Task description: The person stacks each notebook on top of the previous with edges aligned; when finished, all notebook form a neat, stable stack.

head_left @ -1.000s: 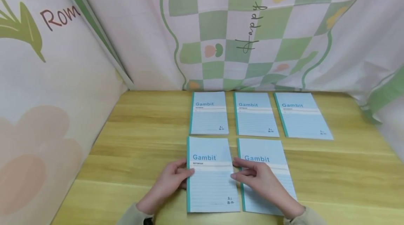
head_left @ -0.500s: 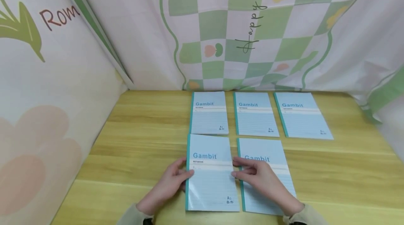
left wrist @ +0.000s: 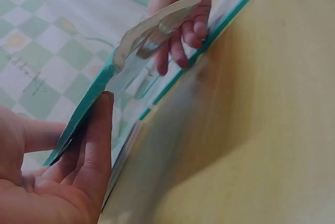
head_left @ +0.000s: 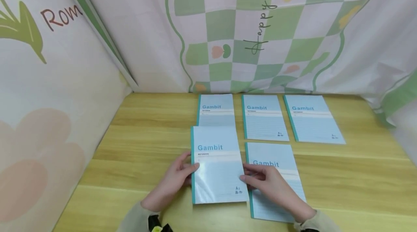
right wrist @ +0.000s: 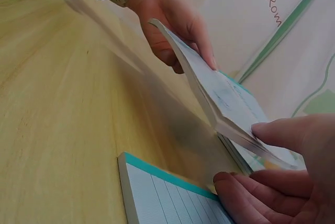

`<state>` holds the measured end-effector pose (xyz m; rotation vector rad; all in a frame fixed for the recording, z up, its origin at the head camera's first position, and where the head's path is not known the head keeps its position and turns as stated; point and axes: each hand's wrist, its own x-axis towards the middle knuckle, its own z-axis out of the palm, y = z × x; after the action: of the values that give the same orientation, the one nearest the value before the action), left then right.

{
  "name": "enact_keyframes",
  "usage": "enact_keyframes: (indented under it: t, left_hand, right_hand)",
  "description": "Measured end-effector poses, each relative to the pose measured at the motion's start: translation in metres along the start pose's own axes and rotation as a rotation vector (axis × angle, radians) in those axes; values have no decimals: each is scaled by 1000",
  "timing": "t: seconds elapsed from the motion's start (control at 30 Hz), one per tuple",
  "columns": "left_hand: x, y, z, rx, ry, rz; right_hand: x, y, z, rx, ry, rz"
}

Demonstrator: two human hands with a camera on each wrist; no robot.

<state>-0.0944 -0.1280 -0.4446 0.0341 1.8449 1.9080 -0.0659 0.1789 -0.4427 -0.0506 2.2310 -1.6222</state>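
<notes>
A light blue Gambit notebook with a teal spine is held by both hands, raised off the table and tilted. My left hand pinches its spine edge, thumb on the cover and fingers beneath, as the left wrist view shows on the spine. At the opposite edge my right hand grips with the thumb on top and fingers under it. Below that right hand lies a matching notebook, partly covered by it. The held notebook hides the lower part of the back-left notebook.
Two more notebooks lie flat in the back row, one in the middle and one on the right. Beneath everything is a wood-grain table. A patterned curtain hangs along its back edge.
The held notebook has risen from the front row and moved away from me, now overlapping the back-left notebook. My left hand has moved slightly forward with it; the other notebooks stay put.
</notes>
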Motion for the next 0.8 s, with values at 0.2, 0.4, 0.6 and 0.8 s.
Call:
enact_keyframes:
  t: [0.2, 0.4, 0.6, 0.8]
  left_hand:
    - [11, 5, -1, -5, 42, 9]
    - [21, 8, -2, 6, 26, 28]
    - [28, 11, -4, 26, 29, 58]
    - [28, 13, -6, 44, 53, 74]
  right_hand:
    - [0, 1, -3, -16, -12, 6]
    - [4, -1, -6, -14, -53, -86]
    - [12, -3, -8, 13, -24, -83]
    - [23, -8, -14, 0, 23, -104]
